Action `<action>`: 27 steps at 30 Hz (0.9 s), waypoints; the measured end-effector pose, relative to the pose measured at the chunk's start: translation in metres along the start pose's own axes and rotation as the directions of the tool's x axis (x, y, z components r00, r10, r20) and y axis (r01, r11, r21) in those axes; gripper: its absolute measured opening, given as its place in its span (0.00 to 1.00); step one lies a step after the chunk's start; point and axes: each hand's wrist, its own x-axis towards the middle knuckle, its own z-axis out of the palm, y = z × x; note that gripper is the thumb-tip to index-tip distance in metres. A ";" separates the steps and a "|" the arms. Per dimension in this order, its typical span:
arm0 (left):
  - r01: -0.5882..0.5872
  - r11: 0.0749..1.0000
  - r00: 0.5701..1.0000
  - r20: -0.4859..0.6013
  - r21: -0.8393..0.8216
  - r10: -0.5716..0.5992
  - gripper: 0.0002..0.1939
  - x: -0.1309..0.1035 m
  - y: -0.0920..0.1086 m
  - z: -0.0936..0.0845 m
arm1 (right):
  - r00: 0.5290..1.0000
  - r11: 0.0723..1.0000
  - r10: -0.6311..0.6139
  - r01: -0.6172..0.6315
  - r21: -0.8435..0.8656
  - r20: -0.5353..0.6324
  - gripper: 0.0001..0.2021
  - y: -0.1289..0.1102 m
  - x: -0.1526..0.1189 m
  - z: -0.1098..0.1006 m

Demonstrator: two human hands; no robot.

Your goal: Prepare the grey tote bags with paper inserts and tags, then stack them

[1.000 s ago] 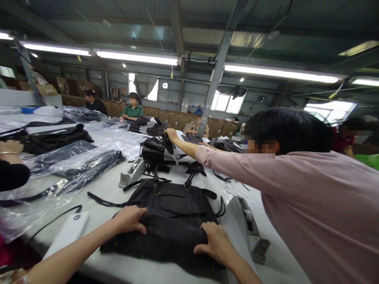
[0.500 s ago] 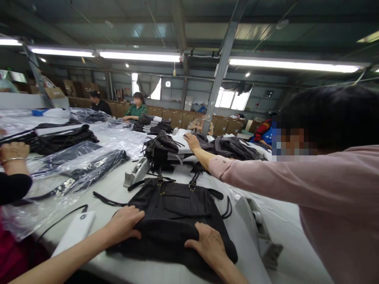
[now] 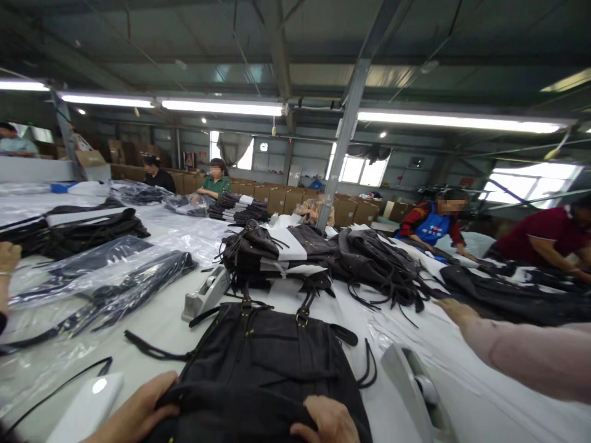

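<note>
A black handbag (image 3: 286, 351) lies flat in front of me, with its handles, metal rings and drawstring cords pointing away. My left hand (image 3: 150, 403) is closed on the left side of the bag's near part, thumb below and fingers on top. At the right, my right hand (image 3: 330, 418) grips the same near part, its lower portion cut off by the frame. Between the hands the material bulges up in a fold that covers the bag's lower front.
Stacked dark bags with white paper (image 3: 277, 246) lie beyond the handbag. Tape dispensers stand at left (image 3: 207, 295) and right (image 3: 415, 387). A white corded device (image 3: 87, 406) and plastic-wrapped bags (image 3: 133, 283) are at left. A co-worker's pink sleeve (image 3: 530, 357) reaches in at right; others work farther back.
My hands have drawn the bag's near part toward me and raised it into a fold. The pink-sleeved co-worker has moved right, away from the stacked bags.
</note>
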 end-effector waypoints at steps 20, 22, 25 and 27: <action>-0.304 0.835 0.936 0.307 0.458 0.173 0.30 0.051 0.131 0.010 | 1.000 1.000 0.004 -0.004 0.013 0.009 0.16 -0.018 0.010 -0.021; -0.285 0.831 0.942 0.299 0.478 0.151 0.25 0.055 0.127 0.023 | 0.994 0.998 0.061 -0.062 0.016 0.086 0.14 -0.026 0.017 -0.035; -0.311 0.820 0.940 0.285 0.481 0.190 0.19 0.056 0.117 0.035 | 0.956 0.989 0.121 -0.138 0.047 0.269 0.21 -0.039 0.032 -0.056; -0.318 0.817 0.940 0.272 0.481 0.206 0.15 0.054 0.115 0.037 | 0.895 0.979 0.161 -0.197 0.045 0.415 0.28 -0.046 0.040 -0.065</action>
